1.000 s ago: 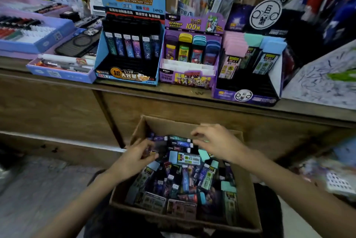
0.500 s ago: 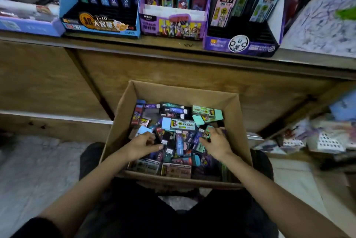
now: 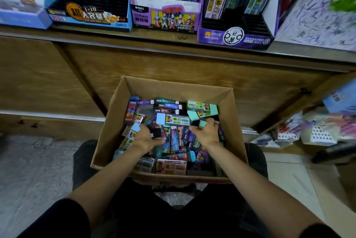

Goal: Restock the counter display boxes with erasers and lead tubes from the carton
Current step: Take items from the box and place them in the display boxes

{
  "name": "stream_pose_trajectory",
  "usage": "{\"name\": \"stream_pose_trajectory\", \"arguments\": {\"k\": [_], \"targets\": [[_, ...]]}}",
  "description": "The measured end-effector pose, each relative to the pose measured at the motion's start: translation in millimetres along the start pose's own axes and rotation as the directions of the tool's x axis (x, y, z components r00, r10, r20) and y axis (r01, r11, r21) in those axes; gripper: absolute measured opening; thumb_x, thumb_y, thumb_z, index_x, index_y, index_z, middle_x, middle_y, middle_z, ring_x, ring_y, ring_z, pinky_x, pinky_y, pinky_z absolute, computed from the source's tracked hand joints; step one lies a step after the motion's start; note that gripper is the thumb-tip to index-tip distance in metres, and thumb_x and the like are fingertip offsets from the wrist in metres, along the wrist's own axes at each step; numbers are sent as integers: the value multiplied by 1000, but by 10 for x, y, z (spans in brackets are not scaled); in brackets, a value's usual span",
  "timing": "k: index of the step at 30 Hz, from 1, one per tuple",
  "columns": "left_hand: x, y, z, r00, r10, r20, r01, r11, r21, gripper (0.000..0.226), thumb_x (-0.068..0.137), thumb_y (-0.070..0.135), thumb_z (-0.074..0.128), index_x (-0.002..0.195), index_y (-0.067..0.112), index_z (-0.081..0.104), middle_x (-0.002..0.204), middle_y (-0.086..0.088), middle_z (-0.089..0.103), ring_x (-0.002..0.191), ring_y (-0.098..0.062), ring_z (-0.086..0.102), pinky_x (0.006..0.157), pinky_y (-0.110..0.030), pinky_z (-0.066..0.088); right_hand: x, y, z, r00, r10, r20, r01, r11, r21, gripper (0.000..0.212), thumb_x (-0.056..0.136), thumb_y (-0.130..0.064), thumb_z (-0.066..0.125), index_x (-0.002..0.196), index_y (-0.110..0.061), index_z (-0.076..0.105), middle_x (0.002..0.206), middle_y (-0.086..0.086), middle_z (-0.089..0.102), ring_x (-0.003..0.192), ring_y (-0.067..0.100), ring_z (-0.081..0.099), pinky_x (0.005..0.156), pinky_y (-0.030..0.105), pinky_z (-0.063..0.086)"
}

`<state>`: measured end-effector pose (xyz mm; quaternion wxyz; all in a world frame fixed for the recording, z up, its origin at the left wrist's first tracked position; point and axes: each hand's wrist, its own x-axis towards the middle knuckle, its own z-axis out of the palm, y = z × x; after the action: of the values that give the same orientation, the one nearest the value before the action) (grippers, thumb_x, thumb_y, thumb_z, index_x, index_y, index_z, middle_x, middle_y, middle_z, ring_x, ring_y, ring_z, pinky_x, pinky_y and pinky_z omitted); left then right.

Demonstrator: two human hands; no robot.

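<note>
with left hand (image 3: 146,138), grips a dark tube (image 3: 157,133) amid the heap in the carton (image 3: 173,89); with right hand (image 3: 207,134), curls fingers round a teal-capped tube (image 3: 202,123) further right; display boxes (image 3: 88,16) up on the table (image 3: 134,35).

Scribbled white sheet (image 3: 319,18) at upper right, wooden cabinet front (image 3: 38,75) below, speckled grey floor (image 3: 28,170) at left

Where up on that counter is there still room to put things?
Free: the black front slots of the blue display box and of the right-hand purple box, plus a thin counter strip before them. The carton is crammed around the left hand and right hand.
</note>
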<state>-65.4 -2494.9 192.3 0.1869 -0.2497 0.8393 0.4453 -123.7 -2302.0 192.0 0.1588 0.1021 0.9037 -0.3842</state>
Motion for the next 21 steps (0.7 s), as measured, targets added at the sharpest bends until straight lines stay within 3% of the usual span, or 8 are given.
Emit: {"name": "stream_pose_trajectory", "arguments": {"k": [4,7,9,13,16,18,21], "targets": [[36,-61,-12,999,20,33,-19,999,-36,43,80,26,74,112,5,55,117,-13,61,109,-29,54,89,-34,43,58,-109,37,993,107,46,-106,994,-18,74,78,-27,76,129,-6,27,138,20,34,125,35,42,97,38,40],[52,-83,-17,999,51,13,-49,991,-123,33,85,27,68,110,7,58,109,-10,63,110,-29,55,84,-28,40,106,-112,23,979,146,145,-150,988,18,81,77,-24,76,134,-6,22,140,17,40,127,32,43,100,36,39],[64,-78,-26,999,48,-12,-49,986,-162,38,87,25,66,117,3,56,106,-9,62,113,-30,55,84,-26,38,153,-104,-8,968,162,191,-178,982,67,87,76,-19,78,139,-5,19,141,14,42,129,30,42,103,36,37],[58,-42,-33,997,74,-9,-74,968,-239,37,88,22,64,120,6,55,108,-6,61,104,-21,54,86,-25,37,211,-77,-19,968,180,177,-212,960,182,87,72,-2,77,142,-6,25,136,13,50,126,29,47,107,41,38],[39,-26,-43,995,103,-8,-100,937,-335,27,90,22,63,114,16,54,102,1,61,99,-16,55,84,-22,39,229,-8,-40,976,173,135,-203,947,250,61,74,3,74,128,-3,46,124,14,60,113,28,57,97,40,47],[21,-2,-56,994,106,-3,-99,917,-387,19,90,22,62,106,18,54,96,5,62,93,-13,56,80,-22,40,217,35,-90,977,142,161,-184,942,280,45,76,2,73,117,-1,54,115,13,64,99,24,62,83,33,51],[7,28,-78,996,92,-8,-84,861,-501,6,91,22,61,95,18,60,90,-5,70,97,-26,63,89,-37,47,160,66,-205,981,97,171,-153,922,356,29,77,3,72,102,-5,60,105,12,67,77,15,63,63,24,48]]}}
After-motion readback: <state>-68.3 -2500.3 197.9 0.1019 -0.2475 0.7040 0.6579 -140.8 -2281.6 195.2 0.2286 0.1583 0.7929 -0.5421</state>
